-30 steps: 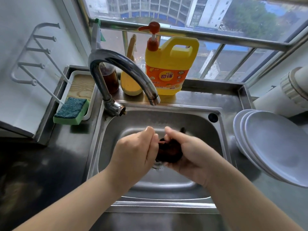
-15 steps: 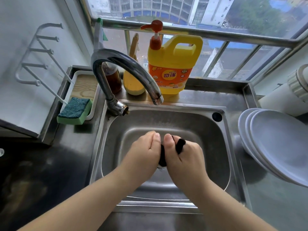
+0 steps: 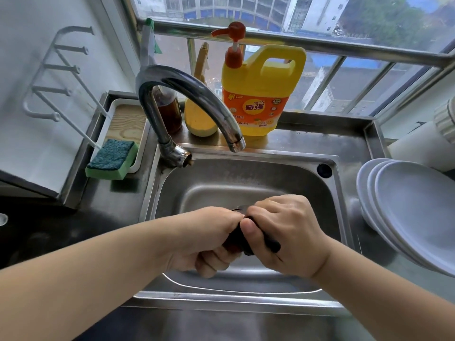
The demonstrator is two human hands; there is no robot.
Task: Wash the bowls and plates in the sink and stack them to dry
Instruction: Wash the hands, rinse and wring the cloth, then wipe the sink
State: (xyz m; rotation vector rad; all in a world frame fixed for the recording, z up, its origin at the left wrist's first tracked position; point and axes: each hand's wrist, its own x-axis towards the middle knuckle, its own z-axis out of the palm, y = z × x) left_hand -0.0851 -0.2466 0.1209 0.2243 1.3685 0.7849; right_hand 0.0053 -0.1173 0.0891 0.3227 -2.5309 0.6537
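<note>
A stack of white plates (image 3: pixel 416 217) leans tilted on the counter (image 3: pixel 364 244) just right of the steel sink (image 3: pixel 221 178), their rims overlapping. Over the basin, a dark cloth (image 3: pixel 236 238) is bunched and gripped between both hands.

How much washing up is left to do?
It looks nearly finished. The white plates are already stacked beside the sink, which seems to hold no dishes. Right now the left hand and right hand grip a dark cloth over the basin. I can't see any bowls.
</note>
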